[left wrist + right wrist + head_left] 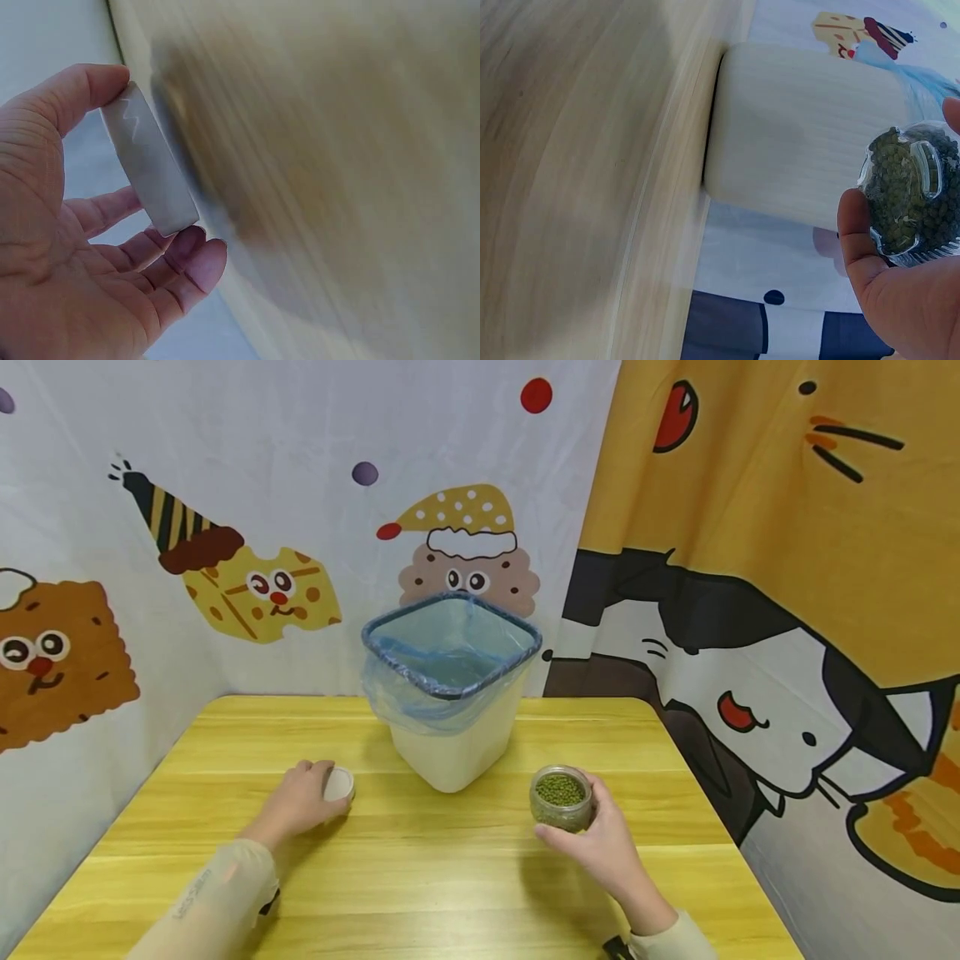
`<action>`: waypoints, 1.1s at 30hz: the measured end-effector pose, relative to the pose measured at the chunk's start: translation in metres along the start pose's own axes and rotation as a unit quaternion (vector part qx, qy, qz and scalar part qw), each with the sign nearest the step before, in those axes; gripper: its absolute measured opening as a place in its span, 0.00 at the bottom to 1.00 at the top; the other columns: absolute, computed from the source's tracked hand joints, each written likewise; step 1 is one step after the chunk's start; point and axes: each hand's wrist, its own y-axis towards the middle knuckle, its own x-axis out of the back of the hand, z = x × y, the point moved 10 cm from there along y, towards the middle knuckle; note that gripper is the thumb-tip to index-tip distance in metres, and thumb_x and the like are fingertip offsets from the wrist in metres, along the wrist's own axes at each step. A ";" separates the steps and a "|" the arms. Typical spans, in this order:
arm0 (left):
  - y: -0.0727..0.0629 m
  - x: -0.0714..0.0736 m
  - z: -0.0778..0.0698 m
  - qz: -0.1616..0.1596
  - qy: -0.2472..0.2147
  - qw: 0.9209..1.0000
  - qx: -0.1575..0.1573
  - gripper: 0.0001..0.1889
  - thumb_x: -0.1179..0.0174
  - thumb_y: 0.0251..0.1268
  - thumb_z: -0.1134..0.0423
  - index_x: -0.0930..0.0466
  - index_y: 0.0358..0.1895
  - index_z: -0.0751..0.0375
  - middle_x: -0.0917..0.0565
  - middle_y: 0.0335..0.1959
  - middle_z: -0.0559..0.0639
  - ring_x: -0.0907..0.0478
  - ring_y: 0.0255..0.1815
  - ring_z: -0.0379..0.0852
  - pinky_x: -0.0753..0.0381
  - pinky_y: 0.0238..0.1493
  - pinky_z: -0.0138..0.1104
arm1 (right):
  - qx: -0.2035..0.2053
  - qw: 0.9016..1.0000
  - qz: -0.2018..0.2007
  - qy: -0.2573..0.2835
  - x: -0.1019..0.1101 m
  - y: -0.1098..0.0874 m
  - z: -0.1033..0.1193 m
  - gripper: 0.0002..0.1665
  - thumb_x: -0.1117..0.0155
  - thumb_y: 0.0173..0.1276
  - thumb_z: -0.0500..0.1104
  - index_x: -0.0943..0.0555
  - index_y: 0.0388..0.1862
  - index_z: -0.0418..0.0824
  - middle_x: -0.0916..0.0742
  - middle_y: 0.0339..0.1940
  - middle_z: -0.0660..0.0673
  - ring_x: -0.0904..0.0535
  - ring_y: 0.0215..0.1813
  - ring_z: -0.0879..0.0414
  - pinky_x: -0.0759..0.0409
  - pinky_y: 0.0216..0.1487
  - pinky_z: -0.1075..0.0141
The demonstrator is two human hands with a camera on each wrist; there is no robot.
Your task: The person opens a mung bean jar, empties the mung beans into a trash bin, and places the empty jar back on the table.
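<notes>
Lying in the jar (pixel 559 817) are green beans (pixel 559 790).

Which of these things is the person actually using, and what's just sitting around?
In use:
white lid, in the left hand
clear jar of green beans, in the right hand

Apparently just around:
bin with blue liner, untouched, though it might matter
cartoon-printed cloth behind

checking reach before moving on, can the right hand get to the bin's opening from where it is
Probably yes: the right hand holds a jar of small green beans near the bin, and nothing stands between them, though it would need to clear the rim.
</notes>
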 end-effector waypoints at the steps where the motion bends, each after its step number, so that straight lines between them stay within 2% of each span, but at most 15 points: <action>1: 0.002 -0.001 0.004 0.002 0.003 1.000 0.005 0.44 0.27 0.62 0.46 0.29 0.72 0.77 0.24 0.62 0.81 0.22 0.56 0.74 0.14 0.51 0.64 | 0.000 1.000 -0.002 0.000 0.001 0.000 0.000 0.54 0.10 0.53 0.44 0.30 0.75 0.47 0.16 0.65 0.43 0.17 0.62 0.50 0.15 0.59 0.69; 6: 0.008 0.003 0.018 -0.014 0.018 1.000 0.015 0.45 0.28 0.65 0.46 0.32 0.73 0.78 0.26 0.65 0.84 0.25 0.59 0.79 0.17 0.54 0.68 | 0.002 1.000 -0.005 -0.003 0.003 -0.001 0.001 0.54 0.10 0.54 0.44 0.30 0.76 0.46 0.16 0.65 0.42 0.17 0.63 0.50 0.16 0.60 0.70; 11: 0.008 0.016 0.018 -0.052 0.014 0.998 0.024 0.48 0.30 0.68 0.44 0.36 0.77 0.78 0.32 0.72 0.84 0.31 0.64 0.82 0.22 0.58 0.71 | -0.002 1.000 -0.007 -0.003 0.005 -0.001 0.001 0.54 0.10 0.54 0.45 0.30 0.76 0.46 0.16 0.65 0.42 0.17 0.62 0.50 0.16 0.60 0.69; 14: 0.006 0.022 0.013 -0.062 0.010 0.998 0.022 0.47 0.32 0.70 0.43 0.36 0.77 0.78 0.33 0.73 0.83 0.32 0.66 0.81 0.24 0.61 0.72 | -0.010 1.000 -0.010 -0.002 0.008 0.000 -0.001 0.54 0.10 0.54 0.45 0.31 0.76 0.48 0.16 0.65 0.44 0.17 0.62 0.51 0.16 0.60 0.68; 20: 0.001 0.031 -0.001 -0.061 0.007 0.998 0.006 0.45 0.34 0.74 0.45 0.37 0.77 0.78 0.33 0.74 0.83 0.35 0.71 0.82 0.29 0.67 0.73 | -0.009 1.000 -0.016 -0.007 0.013 0.001 -0.002 0.55 0.10 0.54 0.45 0.31 0.76 0.47 0.17 0.65 0.44 0.17 0.63 0.50 0.16 0.60 0.68; 25: -0.004 0.047 -0.016 -0.095 -0.007 0.995 -0.029 0.41 0.35 0.76 0.48 0.36 0.77 0.77 0.32 0.75 0.79 0.36 0.74 0.79 0.32 0.73 0.72 | -0.007 1.000 -0.020 -0.009 0.017 0.002 -0.001 0.54 0.11 0.54 0.45 0.31 0.77 0.46 0.17 0.65 0.43 0.17 0.62 0.49 0.15 0.59 0.68; 27: -0.007 0.058 -0.027 -0.128 -0.011 0.990 -0.050 0.40 0.34 0.76 0.50 0.35 0.77 0.76 0.32 0.76 0.77 0.35 0.75 0.77 0.32 0.74 0.71 | -0.005 1.000 -0.021 -0.015 0.019 0.003 0.000 0.55 0.11 0.55 0.45 0.32 0.78 0.45 0.17 0.65 0.42 0.17 0.61 0.49 0.15 0.57 0.68; 29: -0.010 0.072 -0.040 -0.170 -0.008 0.982 -0.078 0.39 0.32 0.75 0.52 0.34 0.77 0.75 0.30 0.75 0.75 0.34 0.75 0.75 0.30 0.73 0.69 | -0.003 1.000 -0.020 -0.022 0.022 0.004 0.000 0.55 0.11 0.56 0.46 0.33 0.78 0.45 0.16 0.64 0.42 0.17 0.61 0.49 0.15 0.57 0.69; 33: -0.017 0.105 -0.074 -0.265 -0.001 0.953 -0.150 0.38 0.26 0.69 0.56 0.30 0.75 0.72 0.28 0.75 0.70 0.31 0.76 0.71 0.26 0.73 0.66 | 0.010 0.999 -0.015 -0.042 0.034 0.009 0.003 0.54 0.12 0.58 0.47 0.33 0.79 0.45 0.16 0.65 0.41 0.17 0.60 0.52 0.15 0.56 0.69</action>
